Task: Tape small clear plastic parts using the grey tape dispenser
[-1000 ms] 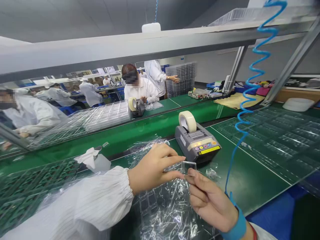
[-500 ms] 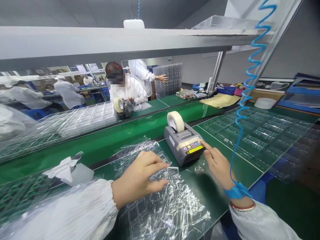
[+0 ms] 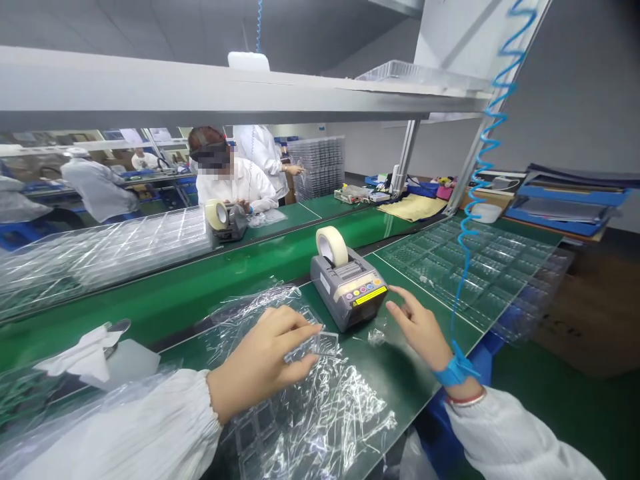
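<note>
My left hand [image 3: 260,357] pinches a small clear plastic piece [image 3: 323,341] above a crinkled clear plastic bag [image 3: 320,407] spread on the green mat. My right hand [image 3: 417,323] hovers just right of the grey tape dispenser [image 3: 347,287], fingers loosely apart, holding nothing. A roll of tape [image 3: 331,245] sits on top of the dispenser. A blue wrist strap [image 3: 455,368] on my right wrist runs up into a blue coiled cord [image 3: 480,167].
Clear compartment trays [image 3: 475,263] lie to the right, more clear trays [image 3: 105,250] at the left back. A white cloth [image 3: 83,347] lies at left. Across the green belt [image 3: 200,280] a person [image 3: 230,180] in white works at another dispenser [image 3: 225,220]; others stand behind.
My right hand left the clear piece, touched the dispenser's front, and now has drawn slightly back. My left hand keeps holding the piece. The view has swung to the right.
</note>
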A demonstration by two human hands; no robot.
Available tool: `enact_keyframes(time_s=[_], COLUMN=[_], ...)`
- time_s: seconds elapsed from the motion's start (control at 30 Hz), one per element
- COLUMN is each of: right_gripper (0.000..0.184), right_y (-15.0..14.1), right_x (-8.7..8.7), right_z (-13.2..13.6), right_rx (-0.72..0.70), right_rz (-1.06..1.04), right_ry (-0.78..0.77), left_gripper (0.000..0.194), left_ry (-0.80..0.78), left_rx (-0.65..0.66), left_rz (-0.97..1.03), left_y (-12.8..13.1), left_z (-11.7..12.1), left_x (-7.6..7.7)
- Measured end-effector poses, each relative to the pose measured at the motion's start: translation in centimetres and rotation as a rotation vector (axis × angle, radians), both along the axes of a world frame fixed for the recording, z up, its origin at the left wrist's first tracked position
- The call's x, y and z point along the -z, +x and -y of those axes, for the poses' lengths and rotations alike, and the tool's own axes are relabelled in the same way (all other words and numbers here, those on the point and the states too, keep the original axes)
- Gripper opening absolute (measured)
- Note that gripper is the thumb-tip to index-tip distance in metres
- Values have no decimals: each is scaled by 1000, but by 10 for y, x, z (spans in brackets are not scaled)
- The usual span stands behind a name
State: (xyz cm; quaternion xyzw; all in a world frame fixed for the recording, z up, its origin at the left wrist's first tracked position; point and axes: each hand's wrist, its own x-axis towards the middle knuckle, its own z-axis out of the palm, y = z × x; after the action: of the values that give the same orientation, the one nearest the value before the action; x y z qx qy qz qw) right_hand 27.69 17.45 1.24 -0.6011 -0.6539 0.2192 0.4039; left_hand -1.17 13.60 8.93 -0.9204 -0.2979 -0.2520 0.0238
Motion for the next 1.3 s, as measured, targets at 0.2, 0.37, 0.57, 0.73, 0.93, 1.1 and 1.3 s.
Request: enact_keyframes(time_s=[0.2,0.37,0.57,0.73,0.93,1.1,1.3], right_gripper=[45,39,33,31,31,28,24], right_y=[-4,-4,-6,-10,-43,-83,-101], right_x=[33,38,39,31,-6,-29,-26], right_z=[-12,-22,-23,-10,44,71,73], right_rx=[-130,-209,-239,-228,-323,-379,-321], right_rz=[-465,-607,-715,-764,-984,-1107,-1126], right_ry=[-242,-294,-313,-314,-398,-434,-443], left_gripper=[33,34,33,30,28,27,27], left_ry=[-24,-37,-40,3,35,76,116], left_rx=[-4,-17,-12,12,11,8,0], left_rz=[-47,-72,-55,-5,12,28,63], left_y=[-3,-4,-3,-1,1,4,5], left_z=[5,5,2,0,-1,-1,1], left_x=[1,2,6,10,13,14,11])
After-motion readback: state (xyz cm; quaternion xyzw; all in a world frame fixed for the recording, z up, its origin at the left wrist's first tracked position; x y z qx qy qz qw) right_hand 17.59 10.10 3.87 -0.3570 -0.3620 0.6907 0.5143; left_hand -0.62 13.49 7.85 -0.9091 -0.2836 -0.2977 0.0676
